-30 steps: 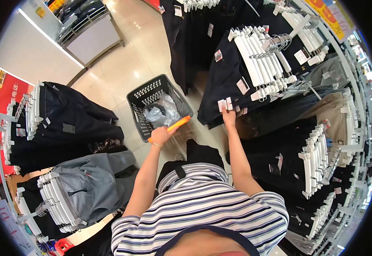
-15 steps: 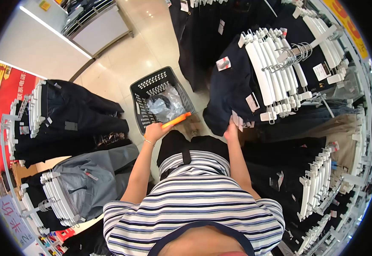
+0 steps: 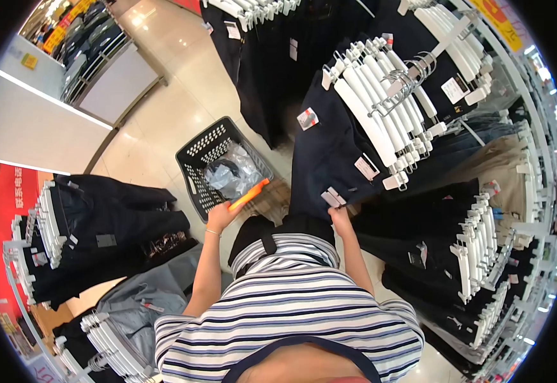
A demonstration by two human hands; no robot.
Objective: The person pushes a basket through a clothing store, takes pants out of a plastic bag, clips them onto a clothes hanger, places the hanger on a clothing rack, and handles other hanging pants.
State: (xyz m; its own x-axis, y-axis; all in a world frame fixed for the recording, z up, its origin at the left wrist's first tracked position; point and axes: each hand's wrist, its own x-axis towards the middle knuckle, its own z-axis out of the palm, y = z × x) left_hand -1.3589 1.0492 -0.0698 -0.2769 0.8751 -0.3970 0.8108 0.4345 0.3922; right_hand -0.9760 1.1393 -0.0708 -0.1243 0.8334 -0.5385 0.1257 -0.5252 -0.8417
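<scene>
In a clothing aisle, a shopper in a striped shirt [image 3: 291,306] grips the orange handle [image 3: 248,195] of a black basket [image 3: 189,173] with a closed left hand [image 3: 218,219]; clear plastic packaging [image 3: 232,170] lies inside. The right hand [image 3: 340,221] meets the lower edge of pale tags [image 3: 333,197] on dark trousers [image 3: 329,156], right of the basket, though whether its fingers are pinching them cannot be told at this angle. White hangers [image 3: 369,102] line the far right; grey trousers [image 3: 139,307] hang near left.
</scene>
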